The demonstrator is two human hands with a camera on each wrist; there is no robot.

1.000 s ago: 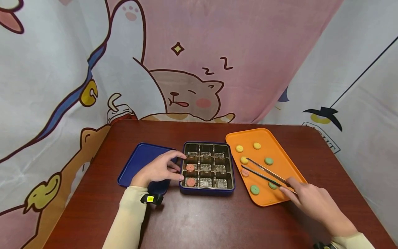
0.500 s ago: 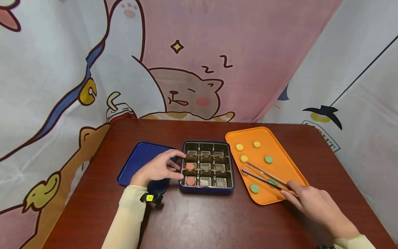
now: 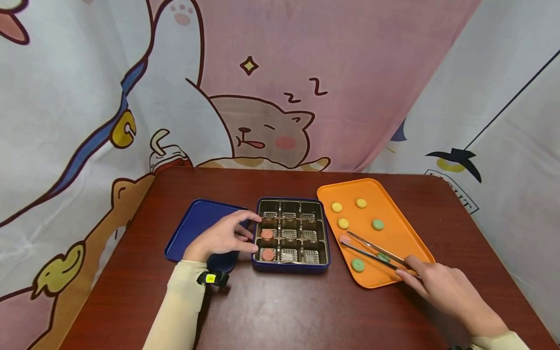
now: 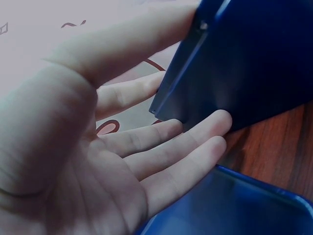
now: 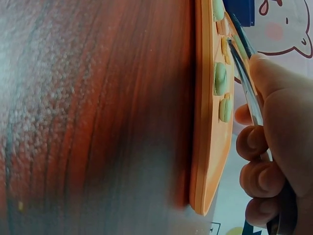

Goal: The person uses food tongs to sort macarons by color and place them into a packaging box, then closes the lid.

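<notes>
My right hand (image 3: 444, 289) grips metal tongs (image 3: 376, 245) that reach over an orange tray (image 3: 400, 233). Their two tips stand at either side of a pink macaron (image 3: 345, 239) near the tray's left edge. In the right wrist view, fingers curl around the tongs (image 5: 252, 100). On the left, the thumb and index finger of my left hand (image 3: 223, 236) touch the left side of a blue box (image 3: 290, 267), fingers extended. Inside is a compartmented insert; pink macarons (image 3: 267, 234) sit in the middle-left and front-left compartments. The left wrist view shows the box's dark blue wall (image 4: 254, 63).
Yellow macarons (image 3: 343, 223) and green macarons (image 3: 358, 265) are spread over the tray; one green macaron lies partly behind the tongs. A blue lid (image 3: 188, 233) lies left of the box, partly under my left hand. Patterned cloth (image 3: 271, 58) hangs behind the brown table (image 3: 271, 311).
The upper tong tip has moved off the yellow macaron toward the pink one, and the tips have drawn closer together. My left hand stays at the box.
</notes>
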